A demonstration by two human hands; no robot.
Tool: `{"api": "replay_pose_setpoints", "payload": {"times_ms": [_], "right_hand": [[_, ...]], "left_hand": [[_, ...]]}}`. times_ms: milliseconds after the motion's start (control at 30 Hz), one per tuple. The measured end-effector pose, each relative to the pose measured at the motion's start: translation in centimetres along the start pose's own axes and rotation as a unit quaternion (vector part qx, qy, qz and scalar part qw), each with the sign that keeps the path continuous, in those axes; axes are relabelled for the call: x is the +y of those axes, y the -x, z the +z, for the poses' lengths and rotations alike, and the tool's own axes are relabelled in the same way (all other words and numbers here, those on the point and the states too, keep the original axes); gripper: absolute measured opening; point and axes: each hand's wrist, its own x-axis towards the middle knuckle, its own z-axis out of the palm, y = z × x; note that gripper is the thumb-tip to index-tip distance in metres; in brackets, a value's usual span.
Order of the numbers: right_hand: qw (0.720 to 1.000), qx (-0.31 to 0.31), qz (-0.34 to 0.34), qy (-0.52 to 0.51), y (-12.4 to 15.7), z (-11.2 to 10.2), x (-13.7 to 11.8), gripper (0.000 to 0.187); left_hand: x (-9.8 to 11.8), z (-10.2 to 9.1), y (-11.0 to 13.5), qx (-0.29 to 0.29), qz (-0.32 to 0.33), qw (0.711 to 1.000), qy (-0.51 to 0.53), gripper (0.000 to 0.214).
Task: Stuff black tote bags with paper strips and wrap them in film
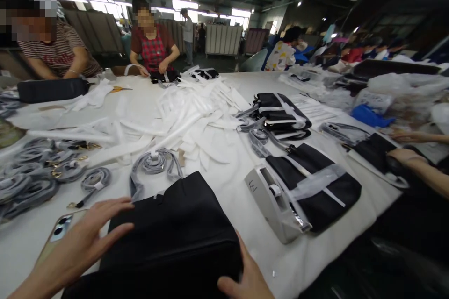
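A black handbag lies on the table right in front of me. Its padded grey strap is coiled just beyond it. My left hand is open over the bag's left end, fingers stretched and thumb apart; whether it touches the bag I cannot tell. At the right end, my right hand holds the bag's corner, with the thumb on the near side and the fingers along the far edge. Partly under my left wrist is a phone.
Coiled straps lie at the left. White wrapping strips are heaped mid-table. To the right are a wrapped black bag, a grey tape dispenser and more bags. Orange scissors lie farther back. Co-workers' hands work at the left, back and right.
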Motion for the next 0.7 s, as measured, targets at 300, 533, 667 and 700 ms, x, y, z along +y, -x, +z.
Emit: {"api": "replay_pose_setpoints", "payload": {"times_ms": [300,533,667,700], "right_hand": [[0.914,0.036,-0.227,0.335,-2.3,-0.6,-4.3,0.089],[0.886,-0.019,-0.361,0.292,-2.4,-0.2,-3.4,0.014],[0.887,-0.033,-0.378,0.264,-1.2,-0.3,-2.3,0.009],[0.897,-0.032,-0.367,0.244,-1.0,-0.3,-2.1,0.006]], "left_hand": [[10.9,15.4,-10.3,-0.421,0.400,0.802,-0.138,0.040],[7.7,16.5,-11.5,-0.429,0.469,0.751,-0.178,0.062],[7.2,15.7,-12.4,-0.491,0.480,0.712,-0.145,0.056],[7.4,15.5,-12.6,-0.499,0.487,0.701,-0.152,0.055]]}}
